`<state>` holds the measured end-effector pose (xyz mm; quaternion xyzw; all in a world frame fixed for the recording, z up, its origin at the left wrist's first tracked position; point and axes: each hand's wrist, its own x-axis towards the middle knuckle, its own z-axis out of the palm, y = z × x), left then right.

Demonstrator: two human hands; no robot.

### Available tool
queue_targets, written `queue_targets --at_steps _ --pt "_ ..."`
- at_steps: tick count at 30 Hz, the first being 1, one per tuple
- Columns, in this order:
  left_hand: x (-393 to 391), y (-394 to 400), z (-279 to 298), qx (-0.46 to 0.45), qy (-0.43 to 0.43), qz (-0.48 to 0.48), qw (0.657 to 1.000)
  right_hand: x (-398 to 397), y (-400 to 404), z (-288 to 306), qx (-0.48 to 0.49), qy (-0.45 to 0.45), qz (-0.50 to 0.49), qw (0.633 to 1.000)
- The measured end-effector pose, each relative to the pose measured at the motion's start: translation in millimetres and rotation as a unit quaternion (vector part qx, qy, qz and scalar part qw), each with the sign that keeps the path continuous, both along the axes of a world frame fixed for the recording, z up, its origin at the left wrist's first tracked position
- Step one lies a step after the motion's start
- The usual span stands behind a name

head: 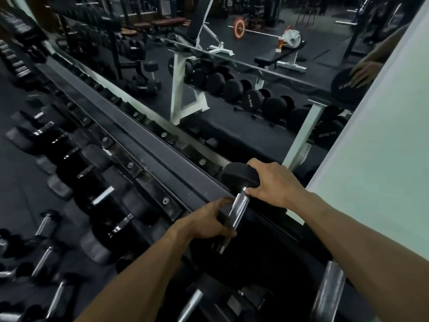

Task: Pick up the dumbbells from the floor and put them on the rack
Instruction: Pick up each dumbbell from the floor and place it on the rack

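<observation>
Black rubber caps a dumbbell (236, 201) that is held over the rack's (148, 145) top shelf, close to its right end by the pale wall (380, 145). Its knurled chrome handle is gripped by the left hand (209, 223), while the far head is clasped by the right hand (272, 184). More dumbbells (76, 163) are seen on the lower tier to the left.

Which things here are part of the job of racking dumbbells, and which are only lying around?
Part of the job:
dumbbell, held by left hand and right hand
rack

Only lying around:
barbell
bench
orange cup on the bench
</observation>
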<state>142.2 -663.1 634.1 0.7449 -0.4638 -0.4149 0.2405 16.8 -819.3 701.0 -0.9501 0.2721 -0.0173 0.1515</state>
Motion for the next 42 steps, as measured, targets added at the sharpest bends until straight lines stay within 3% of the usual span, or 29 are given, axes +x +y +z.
queue_targets --at_steps 9,16,22,28,36,42 --pt "-10.5 23.2 31.1 0.002 -0.083 -0.002 0.997 1.5 8.2 15.3 -0.026 0.037 0.011 0.999" --pt "21.7 103.5 67.0 -0.038 -0.139 0.113 0.983 57.9 61.0 46.9 -0.05 0.004 0.098 0.994" --pt "49.3 221.5 67.6 0.019 -0.158 0.218 0.963 135.1 170.8 46.5 -0.034 0.045 0.232 0.971" --pt "68.3 372.6 30.4 0.07 -0.19 0.29 0.936 198.1 320.8 20.1 -0.019 0.064 0.343 0.937" --pt "72.0 566.8 -42.5 0.144 -0.168 0.369 0.903 253.4 510.7 -49.6 0.008 0.125 0.422 0.898" --pt "77.7 643.1 -112.1 0.194 -0.126 0.377 0.897 277.4 586.2 -131.8 0.031 0.183 0.429 0.884"
